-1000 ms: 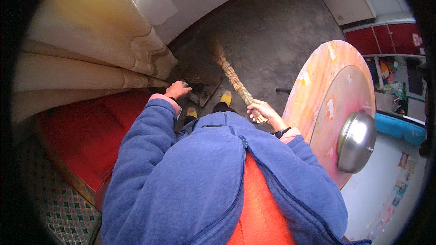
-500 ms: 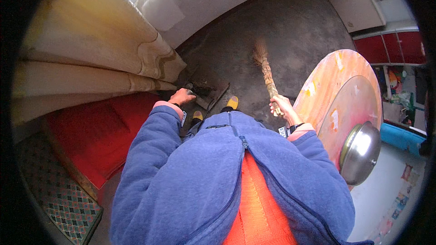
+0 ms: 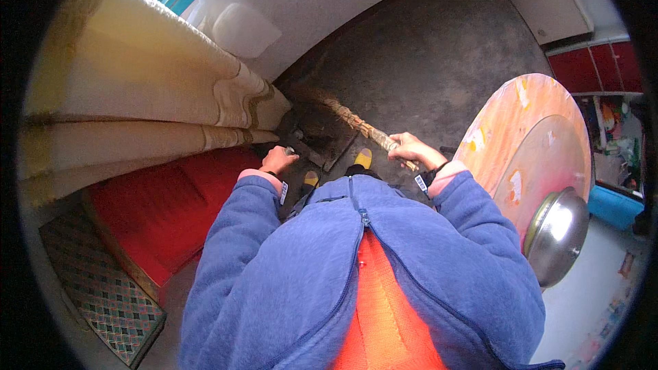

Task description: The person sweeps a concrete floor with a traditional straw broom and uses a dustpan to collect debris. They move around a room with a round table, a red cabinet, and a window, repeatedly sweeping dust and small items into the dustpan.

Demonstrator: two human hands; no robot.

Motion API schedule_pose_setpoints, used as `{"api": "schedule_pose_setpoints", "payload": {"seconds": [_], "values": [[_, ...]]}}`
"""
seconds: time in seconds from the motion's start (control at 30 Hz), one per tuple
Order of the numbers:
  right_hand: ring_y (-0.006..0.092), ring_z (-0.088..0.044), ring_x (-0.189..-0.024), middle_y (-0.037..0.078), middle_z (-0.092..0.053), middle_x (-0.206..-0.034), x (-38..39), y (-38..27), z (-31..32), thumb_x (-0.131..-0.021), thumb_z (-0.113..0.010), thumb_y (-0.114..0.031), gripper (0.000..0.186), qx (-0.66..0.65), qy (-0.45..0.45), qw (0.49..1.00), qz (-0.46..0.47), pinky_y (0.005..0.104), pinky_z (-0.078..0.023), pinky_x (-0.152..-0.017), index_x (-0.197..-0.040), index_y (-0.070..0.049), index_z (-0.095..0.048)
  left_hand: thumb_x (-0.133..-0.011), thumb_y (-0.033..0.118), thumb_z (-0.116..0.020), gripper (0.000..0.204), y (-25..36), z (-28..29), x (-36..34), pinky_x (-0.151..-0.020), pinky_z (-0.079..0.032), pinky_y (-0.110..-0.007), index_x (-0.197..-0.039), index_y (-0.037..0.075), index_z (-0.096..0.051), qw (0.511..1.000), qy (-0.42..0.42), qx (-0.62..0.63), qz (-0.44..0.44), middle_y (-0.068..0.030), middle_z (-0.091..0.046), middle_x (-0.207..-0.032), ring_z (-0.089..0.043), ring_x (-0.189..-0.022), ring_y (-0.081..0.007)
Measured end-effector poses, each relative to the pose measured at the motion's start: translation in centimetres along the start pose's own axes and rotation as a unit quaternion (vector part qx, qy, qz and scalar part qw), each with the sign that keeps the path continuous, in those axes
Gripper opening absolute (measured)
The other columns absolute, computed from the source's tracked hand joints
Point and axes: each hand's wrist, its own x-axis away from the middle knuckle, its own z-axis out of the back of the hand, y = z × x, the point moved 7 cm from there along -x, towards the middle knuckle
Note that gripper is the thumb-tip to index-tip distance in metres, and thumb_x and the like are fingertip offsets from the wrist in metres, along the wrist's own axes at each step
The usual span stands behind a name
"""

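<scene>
My right hand [image 3: 417, 151] is wrapped round the handle end of a short straw hand broom [image 3: 363, 125]. The broom slants away to the far left, and its blurred bristles lie at the far edge of a dark dustpan [image 3: 334, 145]. My left hand [image 3: 277, 159] is closed on the dustpan's handle, whose light tip shows by the thumb. The pan rests low by the floor, just ahead of my feet in yellow-toed footwear [image 3: 363, 158]. Dark debris seems to lie in or around it, too dim to make out.
A long cream curtain [image 3: 157, 82] hangs at the left above a red seat [image 3: 164, 205]. On the right stands a round table [image 3: 490, 127] bearing a turntable [image 3: 548, 144] and a shiny metal lid [image 3: 558, 240]. A white cabinet [image 3: 538, 3] stands far right on the dark floor [image 3: 425, 48].
My right hand has swung the broom's bristles leftward from the open floor to the dustpan. The left hand keeps its grip on the pan, and the view has shifted slightly.
</scene>
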Motion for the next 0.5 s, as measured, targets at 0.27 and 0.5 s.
{"api": "schedule_pose_setpoints", "payload": {"seconds": [0.27,0.5], "values": [[0.0142,-0.059,-0.053,0.008,-0.063,-0.072,-2.0,3.6,7.4,-0.076,-0.066,-0.018,0.02,-0.305,0.0,0.951,-0.05,0.0265,-0.051,-0.046,-0.088,-0.003,-0.059,-0.073,0.046,-0.067,0.045,0.3,-0.1,-0.3,-0.077,-0.049,-0.041,-0.095,0.006,-0.066,1.0,-0.013,-0.013,0.022,-0.0164,-0.067,-0.092,-0.063,-0.091,-0.033],[0.0168,-0.059,-0.053,0.01,-0.062,-0.072,-3.5,6.3,10.0,-0.075,-0.067,-0.018,0.025,-0.47,0.074,0.879,-0.025,0.0287,-0.052,-0.047,-0.091,-0.002,-0.057,-0.074,0.045,-0.066,0.044,0.3,-0.3,-0.8,-0.075,-0.049,-0.041,-0.092,0.005,-0.066,0.998,-0.057,-0.006,0.02,-0.0155,-0.067,-0.087,-0.064,-0.086,-0.0315]]}}
